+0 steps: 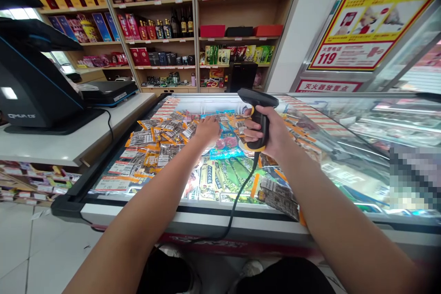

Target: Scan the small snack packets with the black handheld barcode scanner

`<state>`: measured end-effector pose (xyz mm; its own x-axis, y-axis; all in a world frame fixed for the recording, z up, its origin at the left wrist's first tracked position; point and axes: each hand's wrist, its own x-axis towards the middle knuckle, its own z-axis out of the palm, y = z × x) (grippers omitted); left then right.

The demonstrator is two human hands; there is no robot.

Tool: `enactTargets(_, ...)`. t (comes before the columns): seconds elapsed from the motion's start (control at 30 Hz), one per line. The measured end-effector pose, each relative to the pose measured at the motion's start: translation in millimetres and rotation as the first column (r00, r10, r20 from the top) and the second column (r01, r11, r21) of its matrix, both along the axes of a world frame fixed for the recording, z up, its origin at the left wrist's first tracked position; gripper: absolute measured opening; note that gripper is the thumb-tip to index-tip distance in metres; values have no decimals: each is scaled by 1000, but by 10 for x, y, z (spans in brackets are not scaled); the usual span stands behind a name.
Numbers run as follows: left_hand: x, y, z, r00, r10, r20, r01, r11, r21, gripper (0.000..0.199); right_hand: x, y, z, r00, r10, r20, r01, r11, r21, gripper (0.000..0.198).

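My right hand (267, 131) is wrapped around the grip of a black and yellow handheld barcode scanner (258, 98), held above the glass lid of a chest freezer. The scanner's cord (237, 197) hangs down toward the front edge. My left hand (208, 131) reaches to the far middle of the lid, palm down over small packaged snacks, its fingers loosely spread; the fingertips are partly hidden. Orange-edged snack packets (165, 131) with barcode labels lie heaped beside it. Several more brown packets (279, 197) lie under my right forearm.
Under the glass are green frozen packs (237, 174) and a blue pack (223, 147). A counter (51, 144) at left carries a dark checkout machine (34, 78) and a black scale (108, 91). Shelves of boxes and bottles (158, 23) stand behind the freezer (138, 218).
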<state>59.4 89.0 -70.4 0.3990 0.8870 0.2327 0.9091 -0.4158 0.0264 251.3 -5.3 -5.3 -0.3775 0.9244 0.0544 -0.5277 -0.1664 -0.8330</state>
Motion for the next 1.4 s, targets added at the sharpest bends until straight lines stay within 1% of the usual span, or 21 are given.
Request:
enactTargets(0.1, -39, -2, 16, 1000, 19, 17, -19, 1000, 19, 37, -3, -1, 5, 1000, -15, 0, 15, 1000, -5, 28)
enactTargets(0.2, -39, 16, 14, 998, 39, 43, -41, 998, 49, 41, -8, 1, 0, 1000, -22, 3, 22, 1000, 0, 28)
enactTargets(0.33, -8, 16, -6, 997, 75, -1, -74, 993, 89, 37, -5, 8, -11, 1000, -15, 8, 15, 1000, 12, 29)
enactTargets(0.43, 5, -2, -23, 998, 52, 18, -54, 993, 104, 36, 2, 15, -15, 1000, -3, 13, 3, 1000, 13, 29)
enactTargets(0.53, 27, -26, -31, 992, 39, 123, -44, 998, 37, 40, 2, 17, -15, 1000, -2, 29, 2, 1000, 9, 29)
enactTargets(0.6, 54, -42, -24, 982, 84, 168, -84, 996, -8, 40, -1, 15, -13, 999, -10, 35, 9, 1000, 15, 30)
enactTargets(0.7, 86, -40, 13, 958, 153, 241, -148, 988, -37, 37, -5, 11, -14, 999, -12, 37, 11, 1000, 27, 29)
enactTargets(0.77, 85, -18, 48, 931, 174, 322, -146, 983, -107, 35, -6, 13, -21, 999, -4, 35, 3, 1000, 30, 29)
enactTargets(0.83, 64, 10, 82, 895, 179, 409, -111, 977, -184, 33, -7, 20, -34, 1000, 0, 30, -1, 1000, 25, 30)
enactTargets(0.9, 35, 29, 108, 834, 170, 525, -72, 977, -202, 27, -12, 29, -49, 999, -5, 31, 4, 1000, 14, 29)
enactTargets(0.93, 20, 33, 118, 783, 164, 601, -59, 980, -191, 22, -15, 31, -54, 999, -5, 36, 5, 1000, 9, 29)
enactTargets(0.97, 7, 33, 125, 710, 165, 684, -53, 982, -182, 17, -18, 32, -58, 999, -7, 46, 7, 1000, 4, 29)
enactTargets(1.0, -6, 31, 131, 617, 175, 767, -50, 982, -184, 15, -21, 30, -59, 998, -5, 63, 5, 1000, -1, 28)
enactTargets(1.07, -32, 25, 142, 390, 211, 896, -24, 975, -219, 18, -28, 16, -53, 993, 19, 120, -16, 999, -32, 28)
enactTargets(1.13, -62, 23, 157, 167, 238, 957, 48, 967, -249, 22, -35, -4, -42, 977, 55, 204, -38, 995, -90, 31)
enactTargets(1.17, -80, 24, 165, 81, 243, 967, 87, 964, -249, 23, -40, -13, -37, 966, 74, 247, -46, 992, -117, 32)
enactTargets(1.2, -98, 26, 174, 16, 243, 970, 120, 962, -244, 24, -45, -21, -34, 954, 92, 284, -54, 989, -139, 33)
enactTargets(1.23, -117, 29, 182, -29, 245, 969, 142, 961, -238, 24, -50, -26, -34, 944, 105, 314, -59, 986, -153, 33)
enactTargets(1.3, -149, 36, 189, -70, 256, 964, 155, 958, -243, 24, -58, -29, -41, 929, 128, 347, -75, 984, -163, 32)
enactTargets(1.37, -168, 46, 179, -66, 260, 963, 151, 957, -248, 25, -59, -24, -54, 922, 146, 358, -93, 983, -160, 32)
enactTargets(1.4, -172, 54, 169, -52, 255, 965, 143, 959, -246, 25, -57, -22, -61, 920, 153, 361, -102, 982, -157, 32)
